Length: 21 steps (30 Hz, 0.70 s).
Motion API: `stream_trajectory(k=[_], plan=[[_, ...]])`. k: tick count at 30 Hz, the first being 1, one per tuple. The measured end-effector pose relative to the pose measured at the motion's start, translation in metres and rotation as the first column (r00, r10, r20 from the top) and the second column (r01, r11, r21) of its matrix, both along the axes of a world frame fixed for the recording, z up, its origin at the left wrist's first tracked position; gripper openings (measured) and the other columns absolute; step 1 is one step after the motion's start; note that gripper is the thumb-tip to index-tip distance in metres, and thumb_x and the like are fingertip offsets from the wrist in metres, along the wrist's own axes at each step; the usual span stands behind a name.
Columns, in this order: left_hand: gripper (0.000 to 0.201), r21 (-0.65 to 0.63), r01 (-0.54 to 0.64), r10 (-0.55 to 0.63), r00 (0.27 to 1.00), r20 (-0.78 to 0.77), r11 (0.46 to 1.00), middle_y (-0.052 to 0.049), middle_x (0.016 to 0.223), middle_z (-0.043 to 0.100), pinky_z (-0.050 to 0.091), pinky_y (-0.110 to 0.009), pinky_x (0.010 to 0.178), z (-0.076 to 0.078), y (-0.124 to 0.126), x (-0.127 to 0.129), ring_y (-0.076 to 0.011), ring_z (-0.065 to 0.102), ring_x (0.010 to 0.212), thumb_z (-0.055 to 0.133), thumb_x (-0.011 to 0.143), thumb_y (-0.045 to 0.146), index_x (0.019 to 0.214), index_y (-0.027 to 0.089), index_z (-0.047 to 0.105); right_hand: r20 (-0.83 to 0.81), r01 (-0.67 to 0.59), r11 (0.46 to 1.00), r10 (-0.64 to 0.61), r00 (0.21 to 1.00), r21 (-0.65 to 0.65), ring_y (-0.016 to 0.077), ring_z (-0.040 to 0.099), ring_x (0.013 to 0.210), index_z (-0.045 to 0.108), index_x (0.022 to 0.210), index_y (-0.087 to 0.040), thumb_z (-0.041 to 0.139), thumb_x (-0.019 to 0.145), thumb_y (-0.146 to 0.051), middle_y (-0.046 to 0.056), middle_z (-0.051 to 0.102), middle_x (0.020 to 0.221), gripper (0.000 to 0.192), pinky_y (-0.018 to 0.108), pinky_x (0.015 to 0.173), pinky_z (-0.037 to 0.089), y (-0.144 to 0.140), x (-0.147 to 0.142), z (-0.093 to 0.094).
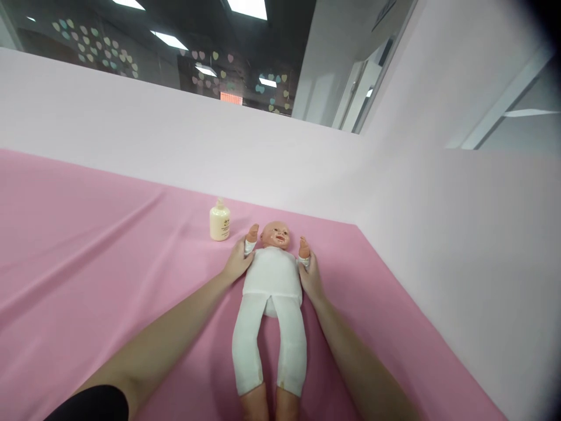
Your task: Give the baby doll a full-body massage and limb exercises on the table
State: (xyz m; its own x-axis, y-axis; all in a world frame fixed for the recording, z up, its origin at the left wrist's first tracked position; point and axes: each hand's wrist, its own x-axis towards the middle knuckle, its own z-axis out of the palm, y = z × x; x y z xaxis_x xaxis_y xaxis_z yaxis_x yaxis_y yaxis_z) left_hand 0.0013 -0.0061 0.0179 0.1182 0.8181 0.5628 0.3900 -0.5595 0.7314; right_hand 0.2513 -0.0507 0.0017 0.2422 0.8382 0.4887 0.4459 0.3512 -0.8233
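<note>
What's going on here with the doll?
A person is handling a baby doll that lies face up on a pink cloth. The left hand holds the doll by one raised arm, and the right hand holds the other, one hand at each side of its white body. A small cream bottle stands upright on the cloth just beyond the left hand, untouched.

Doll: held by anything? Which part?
Yes. Left hand and right hand each grip the doll at an upper arm, beside the torso.
</note>
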Motion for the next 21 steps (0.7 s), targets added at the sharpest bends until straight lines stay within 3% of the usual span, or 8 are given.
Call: stream_trajectory(k=[13,17,21], plan=[[0.046,0.093,-0.024,0.027,0.999,-0.03,0.995,-0.013,0.123,0.053,0.041,-0.044,0.097,-0.005,0.004,-0.001,-0.0249,0.051,0.113,0.047,0.087,0.026,0.13,0.017,0.038,0.114,-0.002,1.0,-0.001,0.993,0.028,0.0217,0.049,0.12,0.045,0.131,-0.021,0.046,0.083,-0.023,0.009,0.054,0.129,0.048,0.044,0.105,0.037,0.0,0.0,-0.002],[0.055,0.178,-0.027,0.055,0.987,-0.154,0.984,-0.016,0.131,0.046,0.034,-0.049,0.103,-0.004,-0.002,0.001,-0.0288,0.042,0.123,0.049,0.087,0.035,0.137,0.017,0.032,0.235,-0.067,0.994,0.046,0.971,0.085,0.021,0.048,0.119,0.051,0.126,-0.022,0.043,0.079,-0.014,0.008,0.056,0.126,0.048,0.045,0.107,0.035,-0.002,0.0,-0.003],[0.064,0.219,0.091,-0.008,0.935,-0.353,0.971,-0.015,0.137,0.042,0.029,-0.048,0.106,0.007,-0.016,0.013,-0.03,0.038,0.126,0.054,0.086,0.041,0.141,0.021,0.03,0.282,-0.085,0.988,0.046,0.958,0.127,0.0209,0.049,0.119,0.055,0.124,-0.024,0.041,0.074,-0.009,0.006,0.057,0.124,0.053,0.046,0.108,0.035,-0.004,-0.001,-0.003]])
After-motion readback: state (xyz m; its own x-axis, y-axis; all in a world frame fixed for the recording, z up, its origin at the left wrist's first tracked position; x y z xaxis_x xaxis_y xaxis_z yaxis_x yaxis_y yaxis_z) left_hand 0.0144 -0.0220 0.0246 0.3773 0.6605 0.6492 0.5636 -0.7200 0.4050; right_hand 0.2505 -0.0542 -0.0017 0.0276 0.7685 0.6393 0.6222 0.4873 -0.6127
